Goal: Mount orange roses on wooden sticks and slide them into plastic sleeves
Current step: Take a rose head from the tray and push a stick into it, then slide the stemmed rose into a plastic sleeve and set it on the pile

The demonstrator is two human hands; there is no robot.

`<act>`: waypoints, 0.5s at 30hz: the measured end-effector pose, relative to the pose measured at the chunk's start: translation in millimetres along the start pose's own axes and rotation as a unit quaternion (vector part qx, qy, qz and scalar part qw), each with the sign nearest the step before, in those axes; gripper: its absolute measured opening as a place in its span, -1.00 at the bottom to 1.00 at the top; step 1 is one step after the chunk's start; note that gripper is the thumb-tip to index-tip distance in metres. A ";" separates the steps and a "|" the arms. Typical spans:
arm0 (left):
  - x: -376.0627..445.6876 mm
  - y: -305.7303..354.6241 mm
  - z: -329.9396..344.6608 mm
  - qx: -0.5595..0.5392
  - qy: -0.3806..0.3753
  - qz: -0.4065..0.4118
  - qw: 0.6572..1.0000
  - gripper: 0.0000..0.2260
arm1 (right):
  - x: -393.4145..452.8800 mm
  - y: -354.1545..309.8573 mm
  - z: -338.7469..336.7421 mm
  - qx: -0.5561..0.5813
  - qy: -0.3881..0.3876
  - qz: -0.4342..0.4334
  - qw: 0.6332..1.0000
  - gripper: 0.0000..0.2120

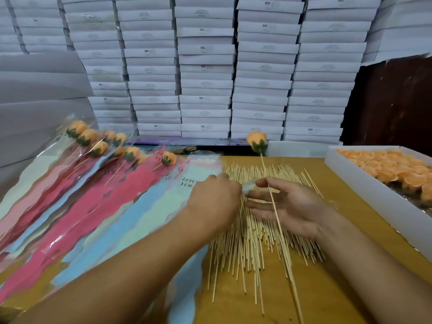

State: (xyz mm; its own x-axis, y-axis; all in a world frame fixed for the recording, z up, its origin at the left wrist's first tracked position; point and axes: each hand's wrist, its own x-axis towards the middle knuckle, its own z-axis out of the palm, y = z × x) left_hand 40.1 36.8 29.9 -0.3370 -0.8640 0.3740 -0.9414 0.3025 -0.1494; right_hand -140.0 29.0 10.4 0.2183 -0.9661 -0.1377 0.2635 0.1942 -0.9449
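Note:
My right hand (294,211) lies palm up over the pile of wooden sticks (243,244). Its thumb pinches one long stick (284,249) against the fingers. An orange rose (256,140) with a green base sits on that stick's far end, pointing away from me. My left hand (215,202) reaches across the pale blue plastic sleeve (198,176) printed "LOVE YOU". Its curled fingertips pinch the sleeve's clear edge right beside my right hand's fingers. Left of it, several sleeved roses (88,136) lie on the fanned coloured sleeves (131,202).
A white tray (364,183) full of loose orange rose heads (397,169) stands at the right of the wooden table (327,295). Tall stacks of white boxes (205,66) form a wall behind the table. Grey sheets lean at the far left.

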 end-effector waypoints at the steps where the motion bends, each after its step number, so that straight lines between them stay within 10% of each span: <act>1: -6.0 9.8 -2.8 0.000 -0.001 0.020 1.000 -0.83 | -0.7 -1.1 0.4 0.019 0.002 -0.001 1.000 -0.77; 7: -28.6 37.2 -9.2 -0.119 0.004 0.092 0.989 -0.71 | -1.6 -0.8 0.1 0.026 0.064 -0.013 0.998 -0.79; 11: -6.4 14.0 -11.6 -0.312 -0.010 -0.090 0.946 -0.27 | -2.5 -3.5 -1.2 0.038 0.055 -0.033 0.997 -0.77; 13: 12.5 -4.9 -6.4 -0.439 -0.032 -0.214 0.872 -0.24 | -2.5 -3.1 -0.9 0.039 0.048 -0.033 0.998 -0.77; 15: 25.9 -16.0 -1.5 -0.635 -0.071 -0.284 0.715 -0.39 | -3.4 -2.8 0.3 0.043 0.038 -0.024 0.998 -0.75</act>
State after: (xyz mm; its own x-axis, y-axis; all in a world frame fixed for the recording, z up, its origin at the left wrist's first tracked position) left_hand 46.4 10.2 43.3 0.0268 -0.9975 -0.0653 -0.2122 -0.0695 0.9747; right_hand -141.1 31.7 13.6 0.1314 -0.9843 -0.1178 0.3518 0.1574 -0.9227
